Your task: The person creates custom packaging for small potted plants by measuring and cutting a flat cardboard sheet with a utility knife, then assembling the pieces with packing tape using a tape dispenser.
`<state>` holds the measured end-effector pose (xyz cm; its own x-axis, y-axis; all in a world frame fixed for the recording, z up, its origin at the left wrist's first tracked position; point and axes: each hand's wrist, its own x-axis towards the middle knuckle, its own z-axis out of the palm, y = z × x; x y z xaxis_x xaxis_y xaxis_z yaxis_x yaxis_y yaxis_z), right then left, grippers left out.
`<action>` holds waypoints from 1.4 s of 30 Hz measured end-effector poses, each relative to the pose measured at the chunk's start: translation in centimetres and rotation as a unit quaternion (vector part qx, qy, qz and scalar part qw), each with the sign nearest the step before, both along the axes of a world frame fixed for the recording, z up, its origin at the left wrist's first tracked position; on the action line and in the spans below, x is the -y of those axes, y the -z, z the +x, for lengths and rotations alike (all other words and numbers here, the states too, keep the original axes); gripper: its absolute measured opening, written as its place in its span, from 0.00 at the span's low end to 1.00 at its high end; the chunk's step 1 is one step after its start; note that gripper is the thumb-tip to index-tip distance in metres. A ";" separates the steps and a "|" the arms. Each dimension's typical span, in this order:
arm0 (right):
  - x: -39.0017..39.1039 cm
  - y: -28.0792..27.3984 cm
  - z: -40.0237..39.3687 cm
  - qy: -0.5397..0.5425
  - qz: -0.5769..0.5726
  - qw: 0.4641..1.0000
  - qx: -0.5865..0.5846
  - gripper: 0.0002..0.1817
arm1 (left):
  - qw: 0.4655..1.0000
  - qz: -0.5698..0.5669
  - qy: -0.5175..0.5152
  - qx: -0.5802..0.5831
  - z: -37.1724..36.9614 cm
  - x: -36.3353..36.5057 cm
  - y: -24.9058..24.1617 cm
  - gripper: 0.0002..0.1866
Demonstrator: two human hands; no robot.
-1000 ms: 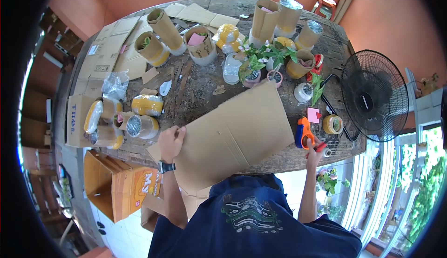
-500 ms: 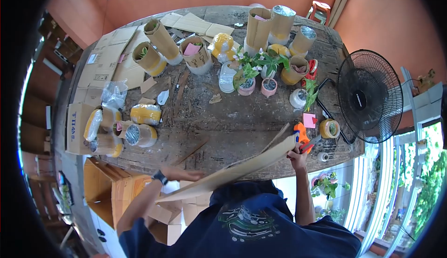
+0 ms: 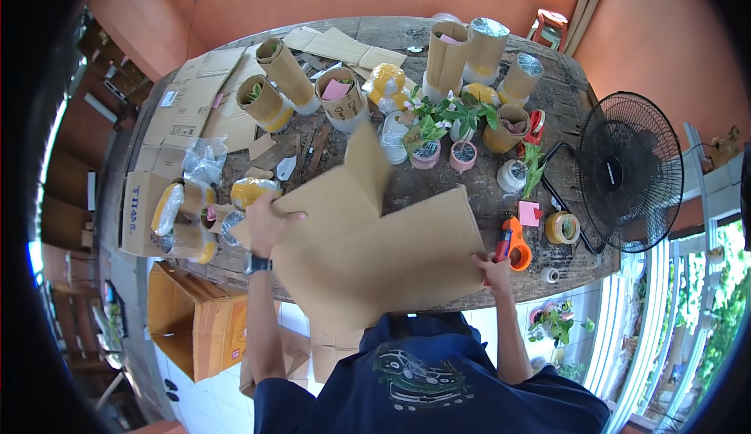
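Observation:
A large piece of creased brown cardboard (image 3: 407,250) spans the space between my hands, over the table's front edge. One of its flaps (image 3: 366,160) stands up, and its lower left part is smeared by motion. My left hand (image 3: 268,224), with a watch at the wrist, grips the left side, thumb lying over the surface. At the lower right corner my right hand (image 3: 494,272) is closed on the edge. A red-handled tool shows at these right fingers, mostly hidden. Just beyond them lies an orange tape dispenser (image 3: 517,244).
Several cardboard tubes (image 3: 448,58) and potted plants (image 3: 426,151) stand on the wooden table (image 3: 328,164). Wrapped bundles (image 3: 184,242) and a carton (image 3: 139,215) are at the left. A black fan (image 3: 626,172) stands at right, near a tape roll (image 3: 562,228). An open box (image 3: 199,320) is below.
The cardboard has turned from nearly edge-on to face-up, with a flap raised. My left hand has moved up and left from beneath it to grip its left side.

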<state>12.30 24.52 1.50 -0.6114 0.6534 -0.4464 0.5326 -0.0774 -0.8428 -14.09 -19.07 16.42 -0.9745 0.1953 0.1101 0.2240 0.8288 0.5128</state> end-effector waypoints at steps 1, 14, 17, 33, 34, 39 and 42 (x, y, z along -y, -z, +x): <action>0.6 0.6 -0.9 -0.013 0.039 0.999 0.025 0.24 | 0.999 -0.022 0.011 -0.041 -0.6 -0.7 0.8 0.25; 3.8 5.7 -2.5 -0.113 0.376 0.919 0.044 0.20 | 0.990 -0.112 0.042 0.079 2.4 -5.9 7.8 0.23; 3.4 7.4 -1.8 -0.124 0.323 0.938 0.013 0.19 | 0.991 -0.100 0.059 0.059 2.0 -4.8 5.7 0.17; -0.6 8.7 -1.4 -0.322 0.079 0.943 -0.033 0.15 | 0.971 -0.037 0.141 0.188 -2.5 -12.4 10.6 0.24; -1.1 9.9 -1.1 -0.298 0.082 0.951 -0.023 0.16 | 0.973 -0.050 0.136 0.178 -2.8 -11.7 10.6 0.23; -1.9 7.3 -3.0 -0.252 0.307 0.917 0.028 0.27 | 0.970 -0.050 0.094 0.218 -5.8 -8.1 7.7 0.27; -2.6 7.4 -4.9 -0.193 0.351 0.915 0.051 0.30 | 0.961 -0.042 0.110 0.249 -7.9 -5.7 8.2 0.27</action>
<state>7.41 27.11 -5.88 -0.8362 0.5443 -0.0676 0.4840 0.6742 -0.5578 -21.96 -13.40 8.21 -0.8358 0.3910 -0.3854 0.1426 0.8325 0.5353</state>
